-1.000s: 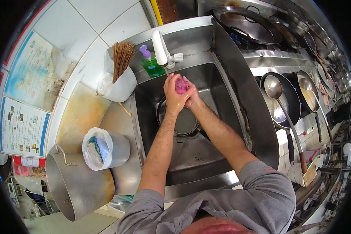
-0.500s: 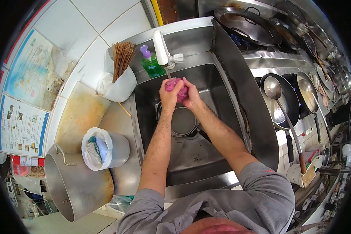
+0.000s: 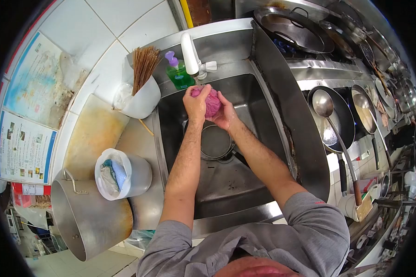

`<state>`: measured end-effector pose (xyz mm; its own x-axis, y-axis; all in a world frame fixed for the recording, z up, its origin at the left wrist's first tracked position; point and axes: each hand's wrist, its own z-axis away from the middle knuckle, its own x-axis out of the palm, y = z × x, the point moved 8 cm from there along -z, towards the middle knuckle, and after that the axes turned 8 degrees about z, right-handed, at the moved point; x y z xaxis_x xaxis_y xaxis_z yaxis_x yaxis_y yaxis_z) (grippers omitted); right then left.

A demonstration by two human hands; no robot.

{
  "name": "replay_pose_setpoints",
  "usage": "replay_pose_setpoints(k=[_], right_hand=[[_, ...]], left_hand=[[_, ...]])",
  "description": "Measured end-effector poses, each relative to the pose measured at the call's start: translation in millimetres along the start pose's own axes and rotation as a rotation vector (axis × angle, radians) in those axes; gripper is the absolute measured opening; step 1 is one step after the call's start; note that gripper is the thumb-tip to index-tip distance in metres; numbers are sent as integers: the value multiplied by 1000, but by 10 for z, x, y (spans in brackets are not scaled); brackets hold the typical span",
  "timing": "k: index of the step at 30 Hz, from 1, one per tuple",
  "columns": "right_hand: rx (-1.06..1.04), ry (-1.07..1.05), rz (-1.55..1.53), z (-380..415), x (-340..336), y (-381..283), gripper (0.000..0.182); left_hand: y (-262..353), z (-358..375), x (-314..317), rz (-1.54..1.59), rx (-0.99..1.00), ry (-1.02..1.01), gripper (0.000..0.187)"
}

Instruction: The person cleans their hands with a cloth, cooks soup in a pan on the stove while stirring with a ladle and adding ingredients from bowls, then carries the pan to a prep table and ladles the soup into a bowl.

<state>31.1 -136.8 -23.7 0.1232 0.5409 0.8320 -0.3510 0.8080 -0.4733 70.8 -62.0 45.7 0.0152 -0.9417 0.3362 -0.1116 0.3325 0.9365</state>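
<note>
A pink, crumpled ball, perhaps a scrubber or cloth (image 3: 212, 103), is held between both hands over the sink, just below the white faucet (image 3: 188, 53). My left hand (image 3: 196, 104) wraps its left side, fingers over the top. My right hand (image 3: 226, 113) cups the ball from the right and below. Beneath them a round strainer (image 3: 216, 142) lies in the steel sink (image 3: 226, 184). A green soap bottle (image 3: 179, 75) with a purple pump stands behind my left hand.
Left of the sink are a white container (image 3: 145, 99) holding a twig brush, a white bucket (image 3: 141, 177) with cloths, and a large metal pot (image 3: 90, 217). Pans (image 3: 337, 117) and ladles (image 3: 322, 104) lie on the stove at the right.
The pink ball looks rounder and more exposed between my hands. My right hand has opened somewhat and turned its palm up around it; my left hand has shifted slightly up and left.
</note>
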Motion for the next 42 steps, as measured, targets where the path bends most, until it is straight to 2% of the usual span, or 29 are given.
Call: replay_pose_setpoints(k=[3, 5, 6, 7, 9, 10, 11, 13, 14, 15, 17, 18, 19, 21, 22, 23, 25, 27, 29, 30, 31, 33, 34, 35, 37, 38, 39, 41, 42], right_hand=[[-12, -67, -73, -227, -55, 45, 42], [-48, -39, -53, -284, -131, 43, 41], [-84, -9, -28, -275, -143, 6, 41], [-84, -11, -25, -248, -139, 2, 41], [14, 47, 53, -150, -224, 90, 41], [37, 19, 47, -119, -220, 120, 42], [35, 20, 47, -120, -232, 99, 42], [-17, -110, -81, -80, -80, 33, 44], [-58, -172, -149, -101, 10, -50, 44], [-54, -173, -151, -164, 4, -67, 44], [-115, -221, -76, -265, 43, -173, 43], [-75, -122, -35, -163, 121, -188, 32], [-77, -121, -34, -180, 193, -170, 32], [-511, 269, 466, -85, 140, -445, 19], [-508, 344, 634, -21, 197, -495, 11], [-507, 344, 633, -11, 194, -495, 11], [-979, 515, 1547, 189, 489, -716, 15], [-993, 493, 1553, 168, 407, -704, 15], [-593, 270, 768, -151, -55, -544, 17], [-478, 278, 581, -187, -154, -480, 17], [-481, 276, 581, -186, -172, -489, 17], [-55, 45, -103, -272, -165, -89, 21], [-51, 13, -102, -277, -139, -62, 24], [-51, 12, -103, -284, -137, -50, 24], [-125, 243, 35, -203, -192, -139, 21], [-288, 341, 235, -105, -182, -276, 19], [-290, 338, 235, -116, -188, -282, 19], [-372, 297, 535, -111, -140, -374, 20], [-373, 301, 534, -143, -227, -361, 20]], left_hand=[[20, 43, 12, -169, 90, -38, 26], [68, 121, 68, -251, 416, -110, 36], [-1, 102, 27, -212, 274, -77, 35], [44, 105, 18, -210, 277, -74, 35], [-183, 53, -69, -96, -126, -26, 29], [-159, 2, -82, -239, -70, -32, 30], [-177, 5, -71, -239, -70, -34, 30], [150, 138, 142, -440, 320, -167, 31], [212, 193, 212, -447, 435, -218, 35], [190, 232, 220, -451, 433, -216, 35], [303, 339, 214, -494, 602, -101, 39], [194, 305, 112, -401, 563, -36, 35], [202, 299, 138, -400, 563, -38, 35], [-290, 182, -116, 527, -20, 232, 21], [-411, 178, -99, 707, -139, 257, 10], [-418, 171, -123, 705, -140, 258, 10], [-661, 159, -19, 797, -453, 146, 11], [-728, 117, -43, 743, -480, 69, 11], [-654, 32, -156, 416, -337, 201, 16], [-498, 0, -127, 269, -221, 147, 22], [-449, -1, -86, 270, -218, 145, 22], [-171, 0, 74, -251, 60, -1, 20], [-183, 4, 59, -253, 60, -1, 20], [-213, 11, 16, -102, 13, 20, 21], [-286, 11, -59, 200, -76, 58, 22], [-385, 35, -132, 332, -199, 121, 28], [-390, 43, -163, 332, -196, 119, 28], [-502, 83, -235, 351, -282, 185, 25], [-384, 66, -208, 227, -176, 179, 28]])
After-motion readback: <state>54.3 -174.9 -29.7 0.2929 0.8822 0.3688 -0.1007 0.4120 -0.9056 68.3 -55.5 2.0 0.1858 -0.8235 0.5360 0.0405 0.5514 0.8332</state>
